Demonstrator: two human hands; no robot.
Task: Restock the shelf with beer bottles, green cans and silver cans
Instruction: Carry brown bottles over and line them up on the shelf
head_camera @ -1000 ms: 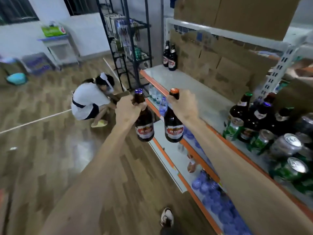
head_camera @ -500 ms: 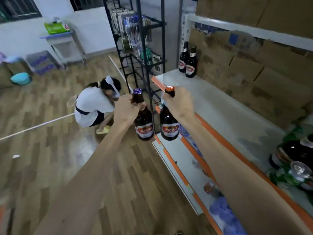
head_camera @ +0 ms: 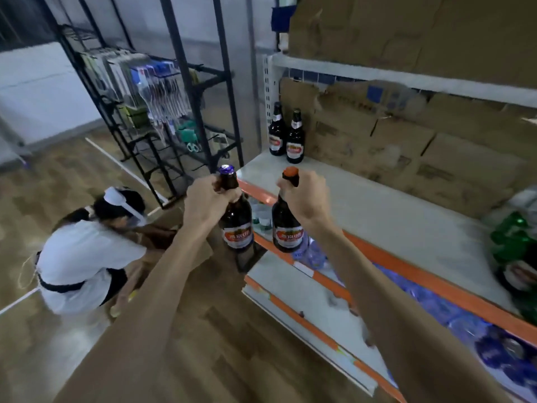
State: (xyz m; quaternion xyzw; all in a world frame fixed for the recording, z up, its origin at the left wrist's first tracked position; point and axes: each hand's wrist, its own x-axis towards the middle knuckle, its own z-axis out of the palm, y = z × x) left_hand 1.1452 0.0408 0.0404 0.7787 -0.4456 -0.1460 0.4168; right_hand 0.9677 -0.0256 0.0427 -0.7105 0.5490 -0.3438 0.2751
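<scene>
My left hand (head_camera: 207, 200) grips the neck of a dark beer bottle with a purple cap (head_camera: 236, 222). My right hand (head_camera: 305, 199) grips the neck of a second dark beer bottle with an orange cap (head_camera: 286, 228). Both bottles hang upright in front of the orange front edge of the white shelf (head_camera: 377, 216), near its left end. Two more beer bottles (head_camera: 287, 135) stand together at the shelf's far left corner. Blurred green cans (head_camera: 511, 242) lie at the shelf's right end.
Cardboard boxes (head_camera: 406, 141) line the back of the shelf and the level above. A lower shelf (head_camera: 319, 303) holds blue-capped water bottles. A black wire rack (head_camera: 162, 106) stands to the left. A person in a white shirt (head_camera: 84, 257) crouches over a cardboard box on the wooden floor.
My view has swung left along the shelf, so the cans and bottles at the right have mostly left the frame. Both hands still carry their bottles, now nearer the shelf's left end.
</scene>
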